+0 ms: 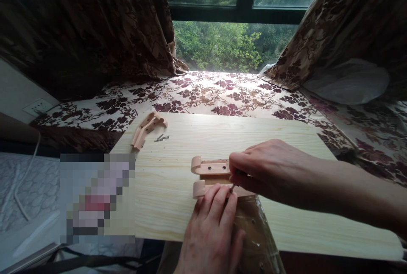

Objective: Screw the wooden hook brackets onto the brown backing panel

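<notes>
Two pinkish wooden pieces with curled ends lie side by side on a brown board: the farther piece (216, 167) shows two dark screws, and the nearer piece (199, 189) is partly under my fingers. My left hand (213, 227) presses on the nearer piece, its fingers extended over it. Above the right part of the pieces, my right hand (254, 166) is closed round a small dark tool, mostly hidden. A screw (232, 189) shows below the tool, beside my left fingertips. The brown board (254, 227) extends toward me.
The pale wooden table (171, 159) carries more curved wooden pieces (148, 127) and several loose screws (161, 138) at the back left. Beyond it lies a flowered cloth (222, 96) under a window. A pixelated patch covers the left edge.
</notes>
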Tool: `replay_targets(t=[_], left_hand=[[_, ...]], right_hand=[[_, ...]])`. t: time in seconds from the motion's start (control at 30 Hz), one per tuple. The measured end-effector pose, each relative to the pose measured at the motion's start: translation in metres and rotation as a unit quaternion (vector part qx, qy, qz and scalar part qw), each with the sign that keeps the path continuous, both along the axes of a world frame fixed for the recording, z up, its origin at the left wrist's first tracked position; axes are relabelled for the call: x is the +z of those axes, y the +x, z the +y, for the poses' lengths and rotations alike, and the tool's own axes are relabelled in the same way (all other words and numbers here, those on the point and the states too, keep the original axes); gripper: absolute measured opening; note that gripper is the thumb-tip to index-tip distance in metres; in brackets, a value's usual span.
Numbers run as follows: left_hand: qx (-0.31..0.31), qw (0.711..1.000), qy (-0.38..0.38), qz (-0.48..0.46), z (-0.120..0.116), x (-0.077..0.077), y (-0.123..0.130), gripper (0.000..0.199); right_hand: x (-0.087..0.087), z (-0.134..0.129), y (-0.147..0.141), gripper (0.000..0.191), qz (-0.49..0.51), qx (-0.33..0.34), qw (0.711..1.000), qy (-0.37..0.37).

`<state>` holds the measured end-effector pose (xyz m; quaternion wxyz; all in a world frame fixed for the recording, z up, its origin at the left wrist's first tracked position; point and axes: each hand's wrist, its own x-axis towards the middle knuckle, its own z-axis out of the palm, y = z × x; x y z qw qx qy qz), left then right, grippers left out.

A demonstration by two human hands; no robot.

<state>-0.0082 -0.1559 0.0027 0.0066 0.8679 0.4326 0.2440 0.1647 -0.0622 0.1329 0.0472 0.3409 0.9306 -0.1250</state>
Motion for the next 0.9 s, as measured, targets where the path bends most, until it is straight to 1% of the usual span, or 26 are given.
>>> replay_targets(t=[0.07,0.17,0.27,0.4,0.5,0.57,0.67,0.77,0.83,0.9], left_hand=[[0.003,1.0,0.008,-0.004,0.0001,0.0014,0.0019,0.044],[0.002,1.0,0.007,0.0,0.0001,0.0029,0.0024,0.043],[0.0,1.0,-0.001,0.002,-0.0002,0.0023,0.0002,0.044],[-0.001,1.0,-0.014,0.003,-0.001,-0.0001,-0.0025,0.046],[-0.003,1.0,-0.018,0.01,-0.0015,-0.0005,-0.0026,0.047],[0.0,1.0,-0.012,0.009,-0.0014,0.0,-0.002,0.046],[0.006,1.0,0.003,-0.003,-0.0008,0.0009,-0.0006,0.043],[0.007,1.0,0.005,-0.003,-0.0006,0.0003,0.0,0.043],[0.007,1.0,-0.002,0.004,-0.0008,-0.0005,-0.0003,0.045],[0.005,1.0,-0.007,0.008,-0.0011,-0.0011,-0.0009,0.046]], right_hand=[[0.0017,0.0004,0.0017,0.013,0.004,0.007,1.0,0.014],[0.0049,0.0005,0.0055,0.01,0.038,0.034,0.998,0.021],[0.006,-0.0002,0.0071,0.014,0.049,0.051,0.997,0.011],[0.0039,-0.002,0.0051,0.02,0.032,0.036,0.999,0.004],[0.0022,-0.0024,0.0033,0.018,0.008,0.012,1.0,0.003],[0.0021,-0.0019,0.0032,0.016,0.003,0.005,1.0,0.016],[0.0039,-0.001,0.0053,0.01,0.035,0.033,0.998,0.029],[0.0059,-0.0016,0.0079,0.007,0.068,0.064,0.996,0.006],[0.0058,-0.0023,0.0086,0.009,0.067,0.064,0.996,-0.009],[0.0043,-0.0028,0.0081,0.013,0.053,0.051,0.997,-0.012]])
